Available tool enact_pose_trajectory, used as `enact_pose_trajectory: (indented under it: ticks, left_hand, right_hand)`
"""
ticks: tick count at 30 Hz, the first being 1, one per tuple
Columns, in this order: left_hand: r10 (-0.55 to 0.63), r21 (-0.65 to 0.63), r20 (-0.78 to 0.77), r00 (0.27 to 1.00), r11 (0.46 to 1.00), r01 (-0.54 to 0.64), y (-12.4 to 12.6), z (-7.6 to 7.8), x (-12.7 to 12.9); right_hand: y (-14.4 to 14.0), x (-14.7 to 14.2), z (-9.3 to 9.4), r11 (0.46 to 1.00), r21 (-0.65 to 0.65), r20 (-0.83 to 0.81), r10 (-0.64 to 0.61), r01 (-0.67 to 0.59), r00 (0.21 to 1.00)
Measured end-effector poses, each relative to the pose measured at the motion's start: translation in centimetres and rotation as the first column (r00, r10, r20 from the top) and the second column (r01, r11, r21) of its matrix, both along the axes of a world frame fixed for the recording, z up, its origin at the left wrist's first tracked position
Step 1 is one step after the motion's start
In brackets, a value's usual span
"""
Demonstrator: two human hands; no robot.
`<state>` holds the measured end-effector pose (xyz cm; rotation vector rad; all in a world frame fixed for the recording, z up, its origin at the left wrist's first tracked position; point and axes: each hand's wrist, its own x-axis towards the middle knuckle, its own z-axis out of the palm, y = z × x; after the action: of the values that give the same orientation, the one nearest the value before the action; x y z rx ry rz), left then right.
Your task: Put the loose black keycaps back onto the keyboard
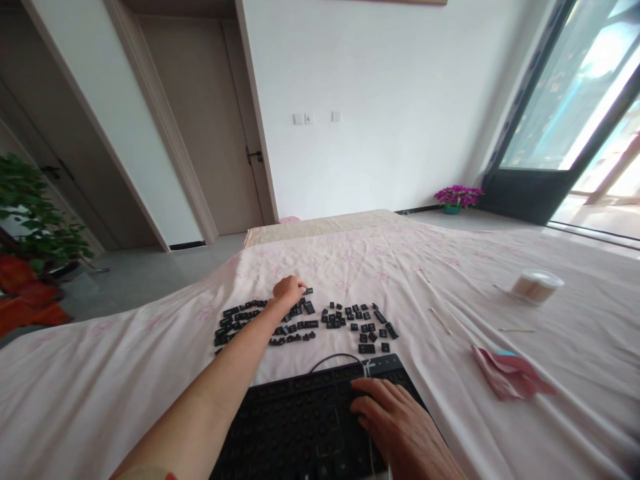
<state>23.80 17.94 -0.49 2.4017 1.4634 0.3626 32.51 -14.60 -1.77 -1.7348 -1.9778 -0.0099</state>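
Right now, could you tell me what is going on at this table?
A person has a black keyboard with its keycaps off lying on the pink cloth. The right hand rests on the keyboard. The left hand reaches out to the loose keycaps spread beyond it, fingers curled over one.

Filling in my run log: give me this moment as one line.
left hand: on loose black keycaps | right hand: resting on stripped black keyboard | surface: pink floral cloth
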Motion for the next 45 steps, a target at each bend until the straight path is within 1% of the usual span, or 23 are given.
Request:
enact_pose_trajectory:
  ticks: [7, 10, 12, 14, 15, 17, 18, 19, 20, 23, 26, 27, 28, 30, 31, 32, 34, 35, 37, 39, 41, 43, 45]
  left_hand:
    - [-0.092, -0.046, 0.006, 0.996, 0.995, 0.092, 0.1, 0.1, -0.6]
    - [-0.132, 0.054, 0.094, 0.987, 0.990, 0.127, 0.3, 0.4, -1.7]
    - [-0.211, 0.118, 0.161, 0.964, 0.974, 0.194, -0.4, 1.2, -3.3]
    - [-0.248, 0.130, 0.202, 0.947, 0.966, 0.225, -2.1, 2.4, -5.9]
    - [-0.229, 0.107, 0.220, 0.948, 0.972, 0.210, -3.3, 3.0, -7.6]
    - [-0.185, 0.058, 0.250, 0.950, 0.983, 0.176, -5.8, 3.9, -11.3]
    - [-0.155, 0.049, 0.260, 0.953, 0.988, 0.147, -7.1, 4.2, -13.2]
    - [-0.123, 0.051, 0.265, 0.956, 0.992, 0.114, -8.2, 4.3, -15.1]
    - [-0.096, 0.049, 0.263, 0.960, 0.995, 0.087, -9.3, 4.1, -16.9]
    - [0.003, 0.044, 0.254, 0.967, 0.999, -0.014, -12.0, 2.7, -21.8]
    - [0.098, 0.076, 0.252, 0.963, 0.990, -0.120, -13.9, 0.6, -25.6]
    - [0.116, 0.098, 0.251, 0.961, 0.985, -0.144, -14.5, -0.1, -26.6]
    - [0.136, 0.110, 0.251, 0.958, 0.980, -0.168, -14.9, -0.8, -27.5]
    - [0.211, 0.089, 0.267, 0.940, 0.966, -0.242, -15.7, -1.9, -28.7]
    - [0.247, 0.059, 0.283, 0.927, 0.960, -0.274, -16.0, -2.3, -29.1]
    - [0.276, 0.028, 0.303, 0.912, 0.954, -0.298, -16.3, -2.7, -29.3]
    - [0.281, -0.024, 0.339, 0.898, 0.957, -0.290, -16.6, -3.2, -29.3]
    - [0.273, -0.040, 0.353, 0.895, 0.960, -0.277, -16.7, -3.3, -29.3]
    - [0.263, -0.053, 0.368, 0.892, 0.963, -0.263, -16.8, -3.6, -29.2]
    - [0.267, -0.051, 0.372, 0.889, 0.962, -0.267, -16.9, -3.9, -29.2]
    - [0.272, -0.054, 0.370, 0.888, 0.961, -0.272, -17.2, -4.1, -29.2]
    - [0.272, -0.055, 0.357, 0.894, 0.961, -0.271, -17.4, -4.2, -29.2]
    - [0.274, -0.044, 0.323, 0.906, 0.961, -0.275, -17.5, -4.0, -29.2]
  right_hand:
    - [-2.6, 1.3, 2.0, 0.987, -0.153, 0.016, 0.047, -0.044, 0.999]
    - [-3.4, 2.2, 2.4, 0.981, -0.185, 0.045, 0.074, -0.064, 0.996]
    - [-4.0, 3.5, 2.5, 0.986, -0.166, 0.061, 0.027, -0.017, 0.998]
    - [-4.6, 5.5, 2.5, 0.979, -0.103, 0.079, -0.170, 0.178, 0.982]
    - [-4.9, 6.9, 2.4, 0.944, -0.059, 0.089, -0.319, 0.325, 0.943]
    - [-5.6, 9.8, 2.1, 0.779, -0.001, 0.147, -0.620, 0.627, 0.771]
    - [-5.9, 11.3, 1.8, 0.699, -0.011, 0.182, -0.702, 0.715, 0.688]
    - [-6.3, 12.8, 1.5, 0.644, -0.050, 0.211, -0.740, 0.763, 0.638]
    - [-6.6, 14.1, 1.0, 0.626, -0.104, 0.225, -0.742, 0.773, 0.631]
    - [-7.0, 16.9, 0.1, 0.660, -0.192, 0.175, -0.705, 0.726, 0.687]
    - [-5.5, 16.2, 0.8, 0.660, -0.029, 0.009, -0.751, 0.751, 0.660]
    - [-4.5, 14.9, 1.5, 0.690, 0.027, -0.121, -0.716, 0.724, 0.687]
    - [-3.2, 12.8, 2.3, 0.763, 0.032, -0.267, -0.615, 0.645, 0.742]
    - [-0.3, 7.1, 3.9, 0.931, -0.022, -0.465, -0.332, 0.364, 0.821]
    - [1.2, 3.6, 4.5, 0.981, -0.066, -0.497, -0.192, 0.184, 0.846]
    - [2.6, -0.1, 4.9, 0.997, -0.074, -0.501, -0.060, 0.026, 0.863]
    - [5.1, -7.0, 4.8, 0.968, -0.102, -0.471, 0.156, -0.229, 0.868]
    - [6.1, -10.0, 4.4, 0.939, -0.116, -0.415, 0.250, -0.323, 0.875]
    - [7.7, -14.0, 3.4, 0.897, -0.147, -0.289, 0.363, -0.416, 0.886]
    - [8.5, -14.9, 2.5, 0.848, -0.207, -0.170, 0.459, -0.487, 0.872]
    - [8.5, -13.1, 2.3, 0.810, -0.269, -0.124, 0.507, -0.521, 0.853]
    - [8.1, -9.6, 3.0, 0.803, -0.329, -0.128, 0.483, -0.496, 0.866]
    - [7.7, -6.6, 4.3, 0.853, -0.377, -0.034, 0.377, -0.361, 0.926]
